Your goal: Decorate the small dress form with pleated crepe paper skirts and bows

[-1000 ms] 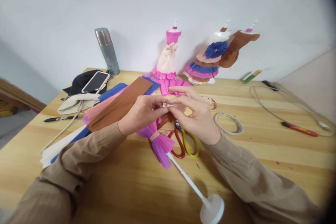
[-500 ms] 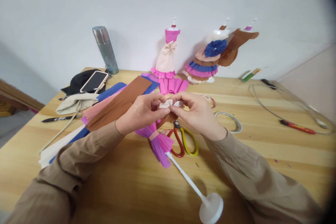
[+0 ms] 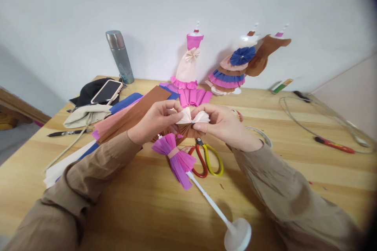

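My left hand [image 3: 153, 123] and my right hand [image 3: 222, 123] meet above the middle of the wooden table [image 3: 141, 208]. Each pinches one side of a small pleated cream paper bow [image 3: 193, 117], which is fanned out between the fingertips. Some brown pleated paper [image 3: 185, 130] hangs right under the bow. Below the hands lies a purple and pink crepe paper dress [image 3: 176, 157] on a white stand with a round base [image 3: 238, 234]. Red and yellow scissors [image 3: 207, 160] lie beside it.
Long crepe paper strips [image 3: 129, 115] in brown, pink, blue and white lie left. A phone [image 3: 107, 91] rests on dark cloth, with a pen [image 3: 69, 133] and steel flask [image 3: 120, 57] nearby. Finished paper dresses [image 3: 188, 62] [image 3: 238, 66] stand at the wall. Tape ring [image 3: 262, 135], cable and red-handled tool [image 3: 334, 145] lie right.
The small cream paper, bunched tight between my fingertips a second ago, has been spread out into a fanned bow. My right hand's fingers have curled in and the hands drew slightly apart.
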The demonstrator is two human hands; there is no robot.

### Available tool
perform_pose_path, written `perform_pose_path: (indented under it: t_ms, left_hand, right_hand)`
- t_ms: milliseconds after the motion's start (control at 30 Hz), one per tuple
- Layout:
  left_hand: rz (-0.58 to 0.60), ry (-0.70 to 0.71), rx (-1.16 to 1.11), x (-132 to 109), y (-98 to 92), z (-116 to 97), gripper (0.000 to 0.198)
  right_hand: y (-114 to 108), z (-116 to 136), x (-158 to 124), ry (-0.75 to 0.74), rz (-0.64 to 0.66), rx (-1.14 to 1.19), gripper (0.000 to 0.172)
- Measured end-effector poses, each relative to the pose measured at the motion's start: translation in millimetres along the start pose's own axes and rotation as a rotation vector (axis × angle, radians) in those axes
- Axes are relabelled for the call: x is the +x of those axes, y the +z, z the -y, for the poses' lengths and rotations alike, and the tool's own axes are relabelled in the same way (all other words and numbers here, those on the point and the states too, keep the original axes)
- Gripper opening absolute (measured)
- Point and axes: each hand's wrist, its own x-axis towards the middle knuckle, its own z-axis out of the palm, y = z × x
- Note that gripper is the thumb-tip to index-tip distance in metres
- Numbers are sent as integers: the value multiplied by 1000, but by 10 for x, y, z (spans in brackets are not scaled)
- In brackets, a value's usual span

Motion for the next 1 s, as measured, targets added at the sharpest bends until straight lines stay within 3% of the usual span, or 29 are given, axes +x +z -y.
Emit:
perform_pose_path:
  t_ms: [233,400,500,633,767,900,1000]
  left_hand:
    - [-22,-89,-117,18,-28,-18,34]
    - [3,-4,116,-30,5,-58,45]
    - [-28,30,257,-47,62,-38,38]
    - [-108,54,333,-16,111,51,24]
    - [-100,23,257,-8,128,56,17]
    - [-119,11,213,-30,125,-12,19]
    - [-175,10,190,-23,91,-16,33]
  right_hand:
    - [-47,-16,28,9,6,-11,19]
    - [-35,-41,3,-62,7,-154,12]
    - [27,-43,-10,-131,8,-233,12]
    - [90,-50,-12,-193,-12,-339,29]
    - [55,-84,-10,-238,16,-358,54]
    - [-39,-89,-2,-197,55,-319,39]
    - [-162,-53,20,-150,-32,-250,35]
